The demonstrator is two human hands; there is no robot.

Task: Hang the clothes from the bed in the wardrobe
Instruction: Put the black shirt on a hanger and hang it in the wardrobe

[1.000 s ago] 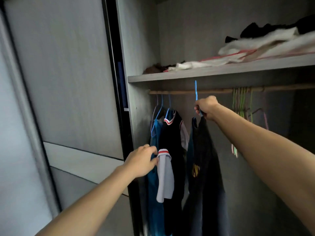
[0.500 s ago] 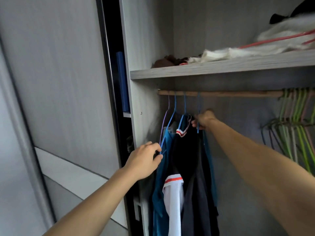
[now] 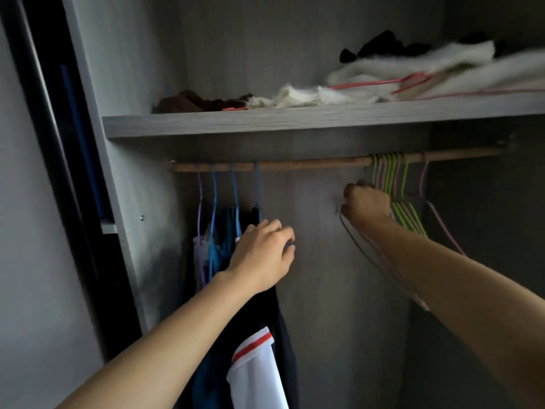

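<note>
the bed is lying outside the view, and the lower ends of the hanging clothes are being cut off by the bottom edge. the right side of the grey wooden wardrobe is sinking into shadow, and the heap of white and dark fabric on the grey upper shelf is smearing into blur toward the right, so single pieces there are hard to tell apart.

the clothes are hanging at the left end of the brown wooden rail, bunched close together on thin blue and purple wire hangers. a teal garment is sitting beside a dark navy garment, and a white sleeve with red stripes is showing low in front of them. how many garments are there is hard to make out, since they are overlapping in the dim light.

the left hand is resting against the top of the dark garment, its fingers curled loosely; whether they are pinching cloth or a hanger is not clear. the right hand is reaching to the cluster of empty green and pink wire hangers near the right end of the rail, with its fingers closed around thin wires at their necks. one pale hanger is slanting down under the right forearm, partly hidden by it.
</note>
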